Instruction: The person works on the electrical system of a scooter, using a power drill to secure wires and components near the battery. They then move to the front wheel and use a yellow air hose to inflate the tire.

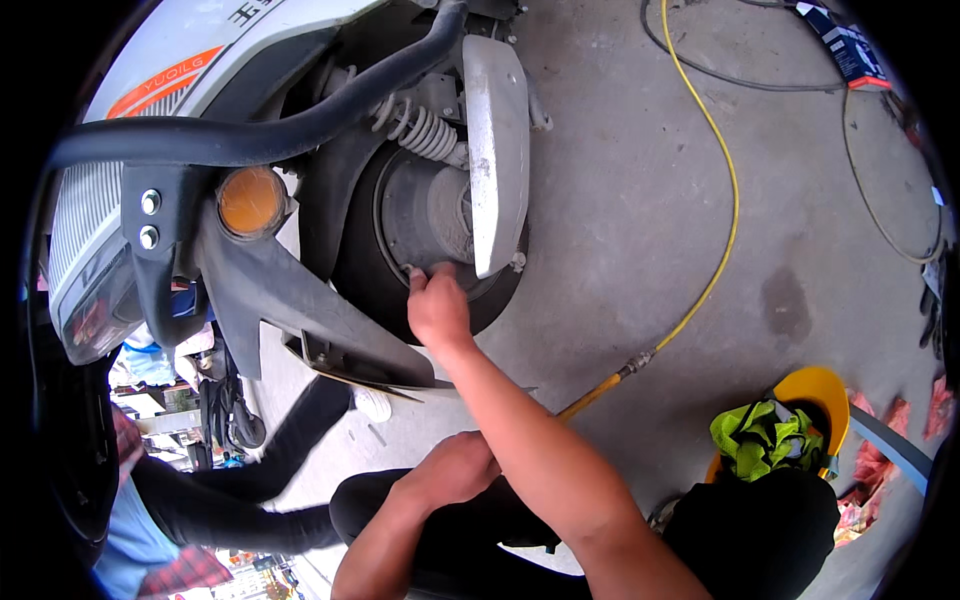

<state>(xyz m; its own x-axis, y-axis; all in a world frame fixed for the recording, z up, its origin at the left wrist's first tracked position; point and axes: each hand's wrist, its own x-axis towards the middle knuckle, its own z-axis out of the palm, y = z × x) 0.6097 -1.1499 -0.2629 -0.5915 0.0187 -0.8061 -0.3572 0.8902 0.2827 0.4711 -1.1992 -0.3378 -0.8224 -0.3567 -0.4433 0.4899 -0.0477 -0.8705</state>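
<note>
The vehicle's front wheel [400,215] fills the upper middle, with a black tyre and a dusty grey rim. My right hand [440,308] reaches to the lower edge of this rim, its thumb and fingers bent together there. Anything pinched between them is too small to make out. Lower down, my left hand [455,468] is closed in a fist above my knee. A yellow air hose [592,395] with a metal coupling [637,362] runs behind my right forearm to that fist, which appears wrapped round its end; the forearm hides the very end.
Around the wheel are a grey mudguard [310,300], a coil spring [425,132], a black tube bumper [260,140] and an orange reflector [251,203]. A yellow helmet [815,385] holding a green vest [765,440] lies right. Another person's legs [240,490] are at left.
</note>
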